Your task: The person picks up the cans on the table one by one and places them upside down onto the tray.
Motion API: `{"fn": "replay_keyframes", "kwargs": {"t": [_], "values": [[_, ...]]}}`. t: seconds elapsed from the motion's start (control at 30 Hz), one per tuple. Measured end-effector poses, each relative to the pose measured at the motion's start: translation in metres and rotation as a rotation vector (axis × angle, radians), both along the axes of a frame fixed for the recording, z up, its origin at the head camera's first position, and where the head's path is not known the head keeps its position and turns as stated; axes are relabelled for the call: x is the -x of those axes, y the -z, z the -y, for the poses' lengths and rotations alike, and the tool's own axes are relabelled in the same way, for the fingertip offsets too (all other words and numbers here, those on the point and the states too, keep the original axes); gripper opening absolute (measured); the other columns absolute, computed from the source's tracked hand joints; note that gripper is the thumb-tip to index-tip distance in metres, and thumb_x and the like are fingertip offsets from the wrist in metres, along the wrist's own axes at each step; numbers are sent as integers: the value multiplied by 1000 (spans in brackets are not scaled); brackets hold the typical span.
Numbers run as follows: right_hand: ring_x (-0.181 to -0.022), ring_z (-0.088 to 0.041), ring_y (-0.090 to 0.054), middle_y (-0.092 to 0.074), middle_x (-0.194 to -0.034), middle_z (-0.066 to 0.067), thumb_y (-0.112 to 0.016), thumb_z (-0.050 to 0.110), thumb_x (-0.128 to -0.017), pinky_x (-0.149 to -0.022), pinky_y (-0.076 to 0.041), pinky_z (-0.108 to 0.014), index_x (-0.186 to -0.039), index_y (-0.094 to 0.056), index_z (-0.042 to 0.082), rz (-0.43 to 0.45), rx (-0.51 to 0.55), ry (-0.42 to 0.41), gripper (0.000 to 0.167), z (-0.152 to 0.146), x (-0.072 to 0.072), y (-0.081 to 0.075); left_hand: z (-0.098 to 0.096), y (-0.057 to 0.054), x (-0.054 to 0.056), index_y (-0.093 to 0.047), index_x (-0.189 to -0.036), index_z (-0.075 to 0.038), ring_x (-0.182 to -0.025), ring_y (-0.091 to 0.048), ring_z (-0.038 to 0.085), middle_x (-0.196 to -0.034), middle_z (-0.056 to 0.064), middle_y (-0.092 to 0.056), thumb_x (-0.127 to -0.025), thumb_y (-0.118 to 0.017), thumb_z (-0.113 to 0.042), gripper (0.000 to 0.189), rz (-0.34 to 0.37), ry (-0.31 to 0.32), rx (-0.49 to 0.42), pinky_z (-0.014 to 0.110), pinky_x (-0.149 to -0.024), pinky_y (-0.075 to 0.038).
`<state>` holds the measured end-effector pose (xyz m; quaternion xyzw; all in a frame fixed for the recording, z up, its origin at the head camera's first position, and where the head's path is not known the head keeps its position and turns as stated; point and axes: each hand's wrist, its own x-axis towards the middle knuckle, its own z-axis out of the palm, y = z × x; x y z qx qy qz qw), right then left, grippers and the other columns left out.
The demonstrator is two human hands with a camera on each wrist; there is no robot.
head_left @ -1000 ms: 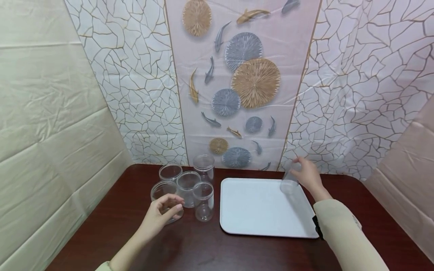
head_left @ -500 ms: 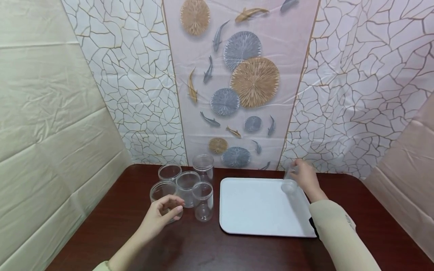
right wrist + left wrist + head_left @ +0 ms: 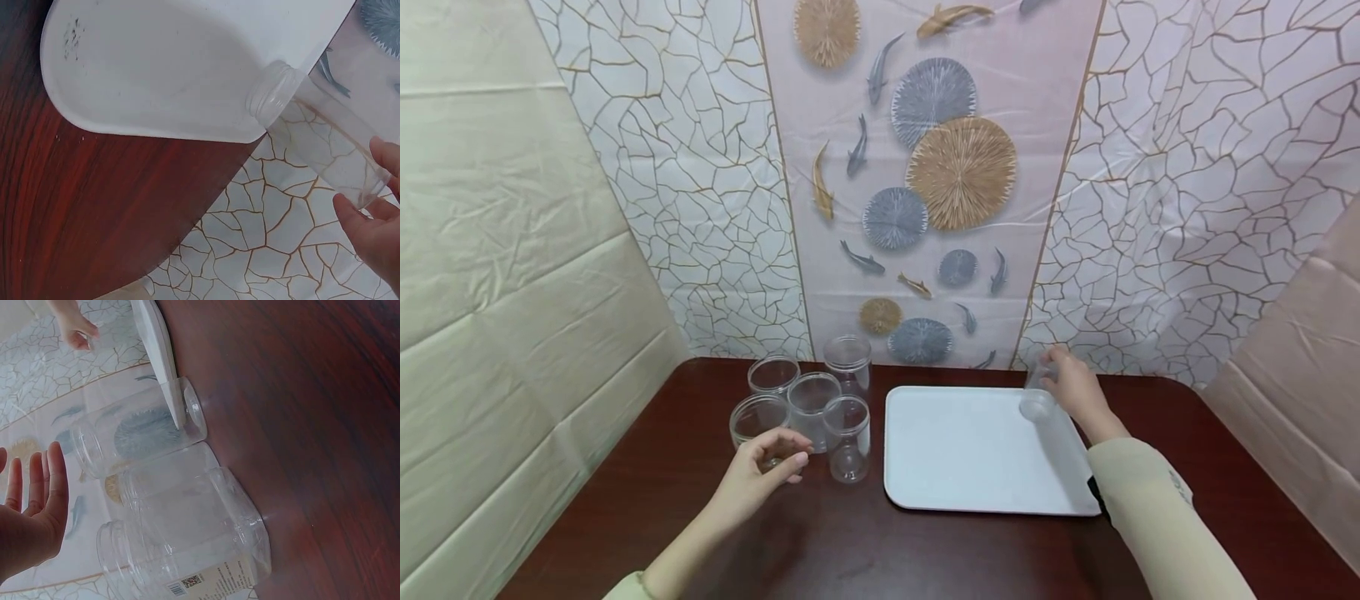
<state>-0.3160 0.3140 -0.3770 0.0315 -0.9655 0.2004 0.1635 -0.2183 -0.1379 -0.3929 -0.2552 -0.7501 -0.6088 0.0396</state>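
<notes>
A clear jar (image 3: 322, 137) is being held upside down and at a tilt by the right hand (image 3: 1078, 392), its base being pinched between the thumb and fingers. The threaded mouth of this jar is being pointed down at the far right corner of a white tray (image 3: 977, 450); whether the tray is being touched by it cannot be told. The fingers of the left hand (image 3: 760, 471) are being held loosely curved, with a wide gap being left between thumb and fingertips, just beside a group of clear jars to the left of the tray.

Five jars are being carried there by the dark red desk (image 3: 880, 558), all being stood upright and close together: a front left jar (image 3: 758, 417) that is being partly covered by the left hand, a back left jar (image 3: 773, 375), a middle jar (image 3: 814, 408), a back right jar (image 3: 847, 362) and a slim front right jar (image 3: 847, 442) near the tray's edge. A printed label (image 3: 215, 581) is being shown on one jar in the left wrist view.

A dark band (image 3: 1097, 496) is being worn at the right wrist, under a pale sleeve (image 3: 1165, 517). The desk is being backed by a patterned cloth (image 3: 958, 175) and flanked by beige cloth (image 3: 497, 250).
</notes>
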Motion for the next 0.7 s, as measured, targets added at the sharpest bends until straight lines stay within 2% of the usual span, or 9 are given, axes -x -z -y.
{"fn": "replay_keyframes", "kwargs": {"t": [0.33,0.6,0.7], "values": [[-102,-46,-55,-52,-120,-31,-61,-4,-86,-84,-49,-53,-115,-49,-7,-51,68,15,32,0,0,7,-1,0,0,-58,-103,10,-81,-63,1,-89,-15,-65,-90,-60,-4,20,29,-17,-2,31,-68,-59],[-96,-46,-56,-42,-129,-32,-64,-4,-82,-81,-48,-55,-123,-47,-6,-60,69,-20,44,0,-2,6,-1,-2,1,-59,-104,9,-81,-62,1,-90,-14,-65,-90,-60,-6,19,18,-9,-1,32,-69,-58],[-98,-47,-53,-39,-131,-32,-64,-1,-82,-81,-46,-57,-123,-47,-6,-64,67,-29,45,-1,-2,7,-1,-2,1,-59,-104,9,-82,-62,1,-90,-14,-65,-90,-60,-6,20,25,-10,-2,33,-69,-58]]}}
